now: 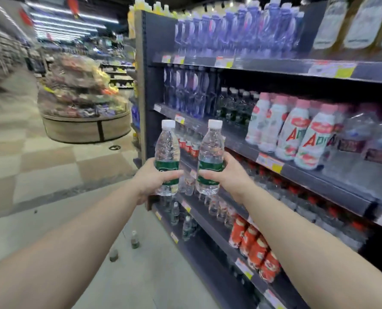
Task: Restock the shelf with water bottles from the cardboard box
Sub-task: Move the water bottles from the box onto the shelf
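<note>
Each of my hands holds one clear water bottle with a white cap and a green label, upright and side by side. My left hand [151, 178] grips the left bottle [167, 150] round its label. My right hand [229, 175] grips the right bottle [211, 150] the same way. Both bottles hover in front of the dark shelf unit [297, 168], near its left end, at the level of the shelf carrying green-labelled water bottles [236, 103]. The cardboard box is out of view.
The shelves hold purple-tinted bottles [236, 30], pink-capped white drink bottles [297, 132], red-labelled bottles [256, 248] and small clear bottles. Two small bottles [134, 239] stand on the floor beside the shelf base. A round display stand [83, 103] sits in the aisle to the left.
</note>
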Tool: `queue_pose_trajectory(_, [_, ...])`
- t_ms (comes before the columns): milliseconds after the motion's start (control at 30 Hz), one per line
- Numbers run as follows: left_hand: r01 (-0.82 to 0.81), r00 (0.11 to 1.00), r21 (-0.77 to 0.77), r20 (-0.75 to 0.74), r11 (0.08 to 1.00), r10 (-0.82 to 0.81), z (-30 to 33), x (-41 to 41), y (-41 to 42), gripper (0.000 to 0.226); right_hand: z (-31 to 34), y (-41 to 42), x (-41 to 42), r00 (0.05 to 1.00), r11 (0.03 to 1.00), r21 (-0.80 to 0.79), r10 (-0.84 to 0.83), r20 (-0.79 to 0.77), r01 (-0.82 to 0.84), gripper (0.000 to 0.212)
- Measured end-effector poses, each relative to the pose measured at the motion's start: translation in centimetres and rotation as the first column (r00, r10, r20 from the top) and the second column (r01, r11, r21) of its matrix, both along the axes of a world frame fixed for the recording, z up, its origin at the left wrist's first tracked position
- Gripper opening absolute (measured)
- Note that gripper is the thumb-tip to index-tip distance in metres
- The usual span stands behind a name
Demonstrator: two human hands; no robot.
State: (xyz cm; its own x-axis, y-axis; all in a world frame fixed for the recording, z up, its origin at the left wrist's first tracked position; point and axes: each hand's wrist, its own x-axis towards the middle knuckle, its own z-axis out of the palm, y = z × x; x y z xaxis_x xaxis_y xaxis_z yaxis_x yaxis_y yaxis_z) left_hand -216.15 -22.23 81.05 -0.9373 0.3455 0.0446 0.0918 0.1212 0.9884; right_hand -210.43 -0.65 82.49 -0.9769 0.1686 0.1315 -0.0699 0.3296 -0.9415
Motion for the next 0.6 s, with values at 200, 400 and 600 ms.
queue_pose_trajectory(200, [-0.029, 0.999, 0.008, 0.021, 1.000, 0.029, 0.6, -14.1, 0.9, 0.099, 3.7, 1.0, -11.0, 0.997, 0.997, 0.046, -0.053, -0.057, 0.056, 0.113])
queue_pose_trajectory(400, [0.087, 0.994, 0.020, -0.061, 0.996, -0.086, 2.2, -26.8, 3.9, 0.086, 4.0, 2.0, -21.2, 0.957, 0.949, 0.178, -0.231, -0.175, 0.262, 0.085])
queue_pose_trajectory(600, [0.294, 0.952, 0.050, -0.108, 0.954, -0.288, 3.8, -38.4, 6.3, 0.062, 4.0, 2.0, -29.9, 0.836, 0.845, 0.102, -0.491, -0.244, 0.526, 0.084])
